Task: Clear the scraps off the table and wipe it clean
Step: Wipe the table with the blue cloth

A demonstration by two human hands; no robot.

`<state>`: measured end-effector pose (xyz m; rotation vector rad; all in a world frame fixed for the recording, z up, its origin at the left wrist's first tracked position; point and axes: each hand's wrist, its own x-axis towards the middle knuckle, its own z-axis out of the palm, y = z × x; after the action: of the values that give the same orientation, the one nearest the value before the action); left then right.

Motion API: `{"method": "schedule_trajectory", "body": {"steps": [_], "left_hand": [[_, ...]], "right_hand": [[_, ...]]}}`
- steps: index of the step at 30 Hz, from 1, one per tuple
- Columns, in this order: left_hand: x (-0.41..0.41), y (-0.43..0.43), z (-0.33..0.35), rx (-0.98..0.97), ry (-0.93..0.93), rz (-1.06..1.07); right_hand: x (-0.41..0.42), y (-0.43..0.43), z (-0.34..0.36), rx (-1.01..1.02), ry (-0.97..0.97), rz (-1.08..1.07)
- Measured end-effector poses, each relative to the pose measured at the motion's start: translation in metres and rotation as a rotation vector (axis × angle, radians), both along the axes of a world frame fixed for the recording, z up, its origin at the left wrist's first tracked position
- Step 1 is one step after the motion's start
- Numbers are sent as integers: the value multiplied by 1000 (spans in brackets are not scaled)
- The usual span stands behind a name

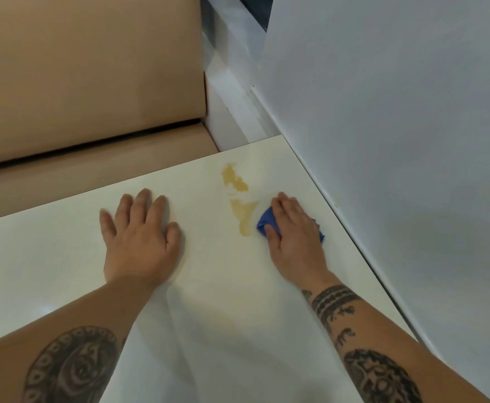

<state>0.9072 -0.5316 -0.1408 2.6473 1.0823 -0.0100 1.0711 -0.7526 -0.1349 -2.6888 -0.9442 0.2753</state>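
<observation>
Table (63, 271): a yellowish spill (239, 196) lies near its far edge, in two patches. Right hand (291, 231), just right of the spill, presses a blue cloth (264, 221) flat, thumb curled on it. Left hand (139, 237), left of the spill, rests spread, holding nothing. Advised: sweep leftward across both patches with steady pressure, refolding to a clean face.

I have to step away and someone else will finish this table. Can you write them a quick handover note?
Left hand: flat on the table, holding nothing.
Right hand: pressing a blue cloth to the table, beside the stain.
Yellowish stain: two smeared patches between the hands, near the far edge.
Done: no scraps in view.
Left: wipe both patches away.
</observation>
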Motion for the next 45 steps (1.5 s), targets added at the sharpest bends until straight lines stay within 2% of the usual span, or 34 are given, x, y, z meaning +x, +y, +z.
{"method": "schedule_trajectory", "body": {"steps": [3, 5, 8, 11, 13, 16, 18, 21, 23, 25, 28, 31, 37, 40, 42, 43, 45], "left_hand": [[1, 0, 0, 7, 3, 0], [0, 0, -1, 9, 6, 0], [0, 0, 0, 3, -4, 0], [-1, -1, 2, -1, -7, 3], [0, -2, 2, -7, -4, 2], [1, -2, 2, -9, -8, 7], [1, -1, 0, -4, -5, 10], [1, 0, 1, -1, -4, 4], [1, -1, 2, 0, -3, 1], [1, 0, 2, 6, 0, -1], [1, 0, 3, -1, 1, 6], [1, 0, 2, -10, -2, 9], [1, 0, 3, -12, -7, 8], [2, 0, 3, -14, -9, 8], [3, 0, 2, -10, -7, 8], [3, 0, 2, -8, -10, 8], [3, 0, 1, -7, -10, 10]], "right_hand": [[31, 23, -5, -49, 10, -242], [37, 51, -6, -52, 33, -314], [9, 62, -5, 56, 22, -100], [-42, 24, -3, 174, 93, 73], [-51, 6, -6, 231, 125, -51], [-33, 40, -3, 315, 162, -495], [-31, 73, 4, 438, 224, -600], [-63, 81, 7, 445, 219, -285], [-89, 63, 7, 235, 131, -13], [-88, 57, 1, -2, 23, 132], [-49, 83, -4, -116, -45, 64], [-17, 110, -4, -143, -8, -36], [-36, 59, -7, -96, -72, 210], [8, 72, -7, -184, -38, -43], [35, 107, -6, -167, 36, -201], [42, 126, -4, -140, 53, -197], [38, 153, -3, -109, 10, -21]]}}
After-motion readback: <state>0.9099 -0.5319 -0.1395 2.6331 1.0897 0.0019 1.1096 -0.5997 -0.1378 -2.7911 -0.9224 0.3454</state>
